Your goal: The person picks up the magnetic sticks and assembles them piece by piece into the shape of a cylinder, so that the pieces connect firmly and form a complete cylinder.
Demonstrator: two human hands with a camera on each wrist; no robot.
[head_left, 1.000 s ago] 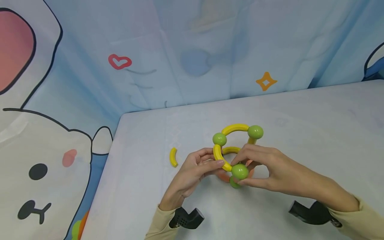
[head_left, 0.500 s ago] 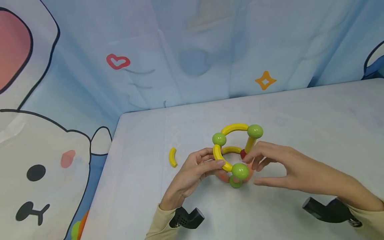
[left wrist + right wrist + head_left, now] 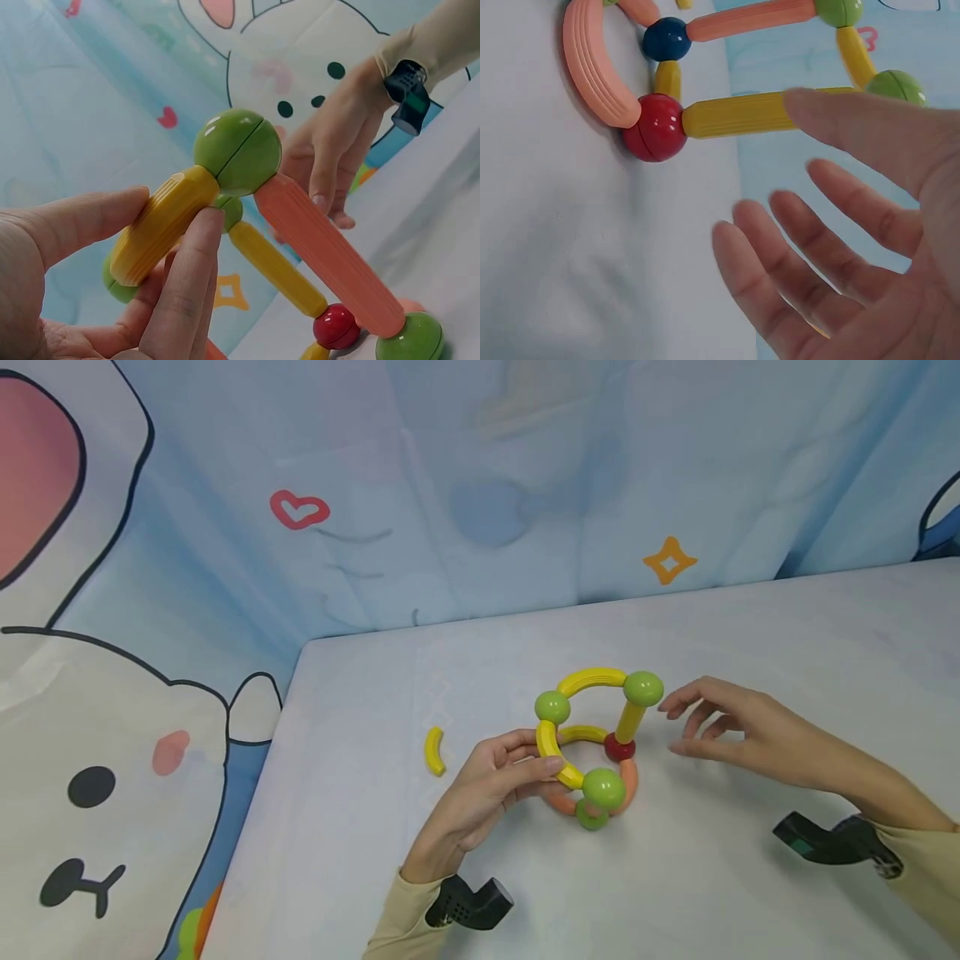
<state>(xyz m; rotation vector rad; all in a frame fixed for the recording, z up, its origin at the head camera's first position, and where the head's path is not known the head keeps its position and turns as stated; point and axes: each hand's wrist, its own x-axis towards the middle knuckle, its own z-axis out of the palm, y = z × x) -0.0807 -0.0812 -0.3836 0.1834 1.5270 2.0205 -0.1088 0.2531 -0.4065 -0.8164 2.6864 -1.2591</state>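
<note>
A toy frame (image 3: 592, 743) of curved yellow and orange sticks joined by green balls and one red ball (image 3: 619, 747) stands mid-table. My left hand (image 3: 498, 777) pinches a curved yellow stick (image 3: 553, 753) at its near left; the left wrist view shows thumb and finger on that yellow stick (image 3: 161, 223) under a green ball (image 3: 238, 151). My right hand (image 3: 720, 720) hovers open just right of the frame, touching nothing, its fingers (image 3: 832, 247) spread near a straight yellow stick (image 3: 739, 114) and the red ball (image 3: 655, 127).
A loose curved yellow stick (image 3: 434, 751) lies on the pale table (image 3: 750, 635) left of the frame. A blue cartoon-print cloth backdrop (image 3: 487, 485) rises behind the table and drops past its left edge.
My right hand let go of the front green ball and drew back to the right, opening. The left hand kept its pinch on the yellow stick.
</note>
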